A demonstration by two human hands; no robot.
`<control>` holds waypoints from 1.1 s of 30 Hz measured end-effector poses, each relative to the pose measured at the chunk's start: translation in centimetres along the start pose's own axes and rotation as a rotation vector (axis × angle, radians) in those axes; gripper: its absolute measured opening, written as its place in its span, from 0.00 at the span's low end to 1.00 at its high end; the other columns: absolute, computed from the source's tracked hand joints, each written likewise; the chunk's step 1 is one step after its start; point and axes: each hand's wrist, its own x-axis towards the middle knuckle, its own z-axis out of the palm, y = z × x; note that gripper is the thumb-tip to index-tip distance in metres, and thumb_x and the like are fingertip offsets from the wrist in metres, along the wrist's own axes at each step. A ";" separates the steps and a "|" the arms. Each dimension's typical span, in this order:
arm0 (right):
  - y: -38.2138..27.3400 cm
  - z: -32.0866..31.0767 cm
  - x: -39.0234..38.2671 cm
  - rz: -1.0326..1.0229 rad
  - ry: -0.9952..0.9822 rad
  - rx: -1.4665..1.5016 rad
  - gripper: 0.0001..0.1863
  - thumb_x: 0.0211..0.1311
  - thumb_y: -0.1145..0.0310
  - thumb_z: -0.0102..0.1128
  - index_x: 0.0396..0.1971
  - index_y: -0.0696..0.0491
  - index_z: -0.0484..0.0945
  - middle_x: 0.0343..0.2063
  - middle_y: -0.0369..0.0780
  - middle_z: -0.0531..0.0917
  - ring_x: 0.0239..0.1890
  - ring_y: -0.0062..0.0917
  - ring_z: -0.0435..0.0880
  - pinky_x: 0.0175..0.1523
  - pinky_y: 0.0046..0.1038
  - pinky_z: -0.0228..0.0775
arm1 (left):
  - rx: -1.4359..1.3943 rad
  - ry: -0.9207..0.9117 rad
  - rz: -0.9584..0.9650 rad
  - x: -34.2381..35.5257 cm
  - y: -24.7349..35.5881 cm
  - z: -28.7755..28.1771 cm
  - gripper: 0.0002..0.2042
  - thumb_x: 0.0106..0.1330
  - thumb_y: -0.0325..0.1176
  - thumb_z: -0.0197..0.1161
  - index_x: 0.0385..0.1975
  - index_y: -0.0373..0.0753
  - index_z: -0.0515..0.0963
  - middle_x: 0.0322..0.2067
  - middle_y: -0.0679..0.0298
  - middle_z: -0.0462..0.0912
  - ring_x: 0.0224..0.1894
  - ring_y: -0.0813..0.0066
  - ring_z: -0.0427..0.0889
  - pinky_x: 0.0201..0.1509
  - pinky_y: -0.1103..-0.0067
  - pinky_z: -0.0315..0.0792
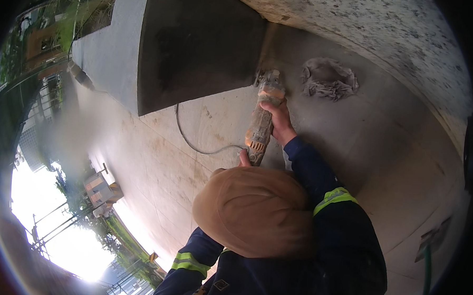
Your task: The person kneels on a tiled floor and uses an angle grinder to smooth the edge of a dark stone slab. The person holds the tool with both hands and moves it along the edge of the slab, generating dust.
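A dusty grey-and-orange angle grinder (259,125) is held lengthwise, its head against the lower corner of a dark panel (198,45). My right hand (281,120) is closed around the body just behind the head, thumb across the top. At the rear end, part of my left hand (244,158) shows, closed on the grinder; rounded brown cloth (255,211) hides the rest of it. The disc cannot be made out clearly. From the rear, a thin grey cord (204,152) curves left toward the panel's bottom edge.
A crumpled grey rag (329,80) lies on the tiled floor (172,160), right of the grinder. Speckled wall (379,32) curves along the upper right. A grey-and-orange box (101,189) stands far left; a green pole (427,272) with a flat end is at lower right. Haze blurs the left.
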 end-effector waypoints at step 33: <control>0.2 2.5 0.0 -0.067 0.105 -0.228 0.45 0.46 0.72 0.71 0.61 0.61 0.51 0.51 0.44 0.70 0.53 0.29 0.73 0.58 0.32 0.69 | -0.271 0.138 0.053 0.6 0.5 0.4 0.34 0.46 0.30 0.67 0.58 0.44 0.65 0.27 0.47 0.81 0.29 0.47 0.82 0.33 0.60 0.72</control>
